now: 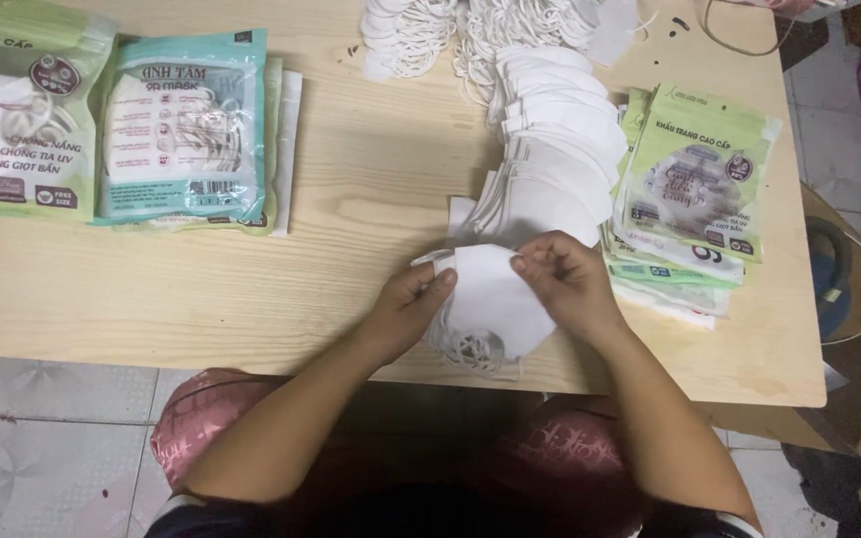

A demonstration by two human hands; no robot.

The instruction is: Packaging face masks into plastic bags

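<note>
Masks fill our view: we hold a small stack of white folded masks [490, 299] at the near edge of the wooden counter [371, 199]. Our left hand [406, 304] pinches the stack's left edge between thumb and fingers, and our right hand [565, 284] grips its upper right corner, so both are closed on it, neither released. We judge the step in hand to be squaring up a counted bundle; the ear loops hang loose beneath it, so any next handling calls for keeping them gathered and the edges aligned.

Just beyond our hands a long row of loose white masks [560, 149] fans away toward the far edge, where a heap of white ear loops [411, 35] lies. To the right sits a pile of flat green and white pouches [695, 189], rectangular, with a round dark badge. To the left lie a teal and white filled pouch [186, 130] and, beside it at the frame edge, a light green filled pouch [17, 110].
</note>
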